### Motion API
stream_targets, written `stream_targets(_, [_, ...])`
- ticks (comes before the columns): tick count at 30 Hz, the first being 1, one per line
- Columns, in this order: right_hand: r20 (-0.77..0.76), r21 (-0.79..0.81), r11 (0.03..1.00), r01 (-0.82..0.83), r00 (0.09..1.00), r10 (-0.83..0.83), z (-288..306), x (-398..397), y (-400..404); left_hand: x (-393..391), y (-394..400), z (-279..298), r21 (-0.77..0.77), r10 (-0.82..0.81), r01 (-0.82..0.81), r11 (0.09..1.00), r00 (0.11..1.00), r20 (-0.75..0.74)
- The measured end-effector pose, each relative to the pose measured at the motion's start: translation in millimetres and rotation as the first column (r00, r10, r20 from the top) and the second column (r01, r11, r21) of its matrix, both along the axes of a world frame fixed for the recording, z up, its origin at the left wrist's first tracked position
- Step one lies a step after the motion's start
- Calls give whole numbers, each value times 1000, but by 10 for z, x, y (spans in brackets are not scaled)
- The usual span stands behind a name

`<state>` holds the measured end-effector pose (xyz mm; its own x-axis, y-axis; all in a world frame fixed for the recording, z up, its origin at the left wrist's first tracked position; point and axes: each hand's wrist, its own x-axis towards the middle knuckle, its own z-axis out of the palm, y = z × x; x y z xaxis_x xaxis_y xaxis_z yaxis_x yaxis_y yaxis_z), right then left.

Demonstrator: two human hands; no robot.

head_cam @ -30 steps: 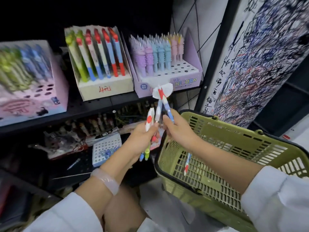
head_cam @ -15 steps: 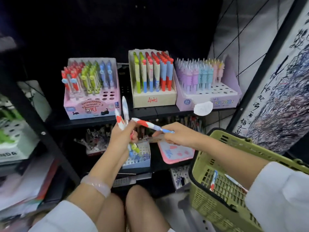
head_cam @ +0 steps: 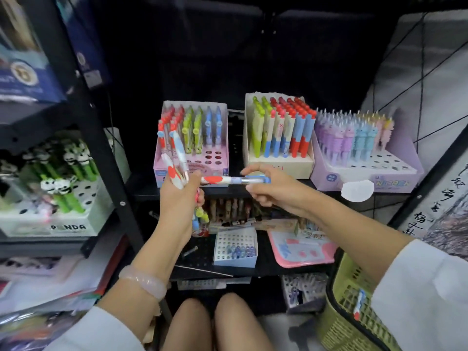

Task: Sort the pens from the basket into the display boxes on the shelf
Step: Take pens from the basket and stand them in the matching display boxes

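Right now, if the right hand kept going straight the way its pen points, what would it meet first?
The right hand holds its pen level, pointing left. First in that line is the left hand with its pen bundle, though depth is unclear.

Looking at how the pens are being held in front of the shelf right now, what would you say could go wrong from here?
1. The left hand grips a bundle of pens fanned at uneven angles while the right hand holds one pen beside it; a pen could slip loose.
2. The pink display box has only a few open holes near its front; the pen may knock standing pens.
3. The green basket hangs on the right forearm and may swing.
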<state>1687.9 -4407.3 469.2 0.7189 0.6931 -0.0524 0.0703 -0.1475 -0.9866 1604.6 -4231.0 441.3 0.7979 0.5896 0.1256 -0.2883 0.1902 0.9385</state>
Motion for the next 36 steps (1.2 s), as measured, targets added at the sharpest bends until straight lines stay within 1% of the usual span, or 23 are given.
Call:
stream_targets(2, [-166,228,972,63,986,-25,81,49,98,9,43,62,23,42,-42,999,999,20])
stream_targets(4, [-273,391,908,148,961,-39,167,84,239,22,57,80,27,86,-87,996,996,16])
stream_targets(6, [-308,449,866,222,948,-83,243,109,398,26,52,73,51,119,-119,992,993,3])
stream_targets(9, [-271,413,858,305,941,-204,295,122,629,42,55,51,124,143,-146,981,989,33])
stream_targets(11, [-222,375,860,345,935,-278,330,129,780,66,87,55,180,154,-160,971,987,43])
stream_targets(12, [-160,350,863,365,931,-329,364,140,847,75,115,58,209,161,-165,964,986,35])
stream_targets(14, [59,306,851,426,884,-463,475,207,944,86,184,66,249,158,-155,956,987,11])
stream_targets(16, [283,300,827,476,783,-553,618,317,985,77,260,71,257,148,-142,956,989,-4])
stream_targets(18, [442,290,827,482,699,-562,700,425,1001,58,313,68,237,136,-128,963,991,-17])
stream_targets(20, [547,246,850,466,657,-519,679,499,1036,40,344,53,206,115,-109,972,993,-21])
stream_targets(22, [594,199,880,431,661,-458,604,539,1088,26,369,31,196,99,-94,976,995,-17])
stream_targets(25, [610,164,901,401,677,-412,489,582,1139,17,399,1,202,75,-69,977,997,-26])
stream_targets(27, [642,112,919,378,678,-357,405,594,1155,21,414,-9,188,66,-59,981,997,-35])
stream_targets(29, [639,75,930,360,698,-322,319,599,1165,33,425,-13,185,56,-47,982,998,-40])
stream_targets(34, [558,84,922,378,749,-358,256,602,1205,33,448,-15,226,46,-30,974,997,-63])
stream_targets(36, [574,105,897,429,711,-407,245,600,1238,34,453,-23,220,37,-19,975,996,-77])
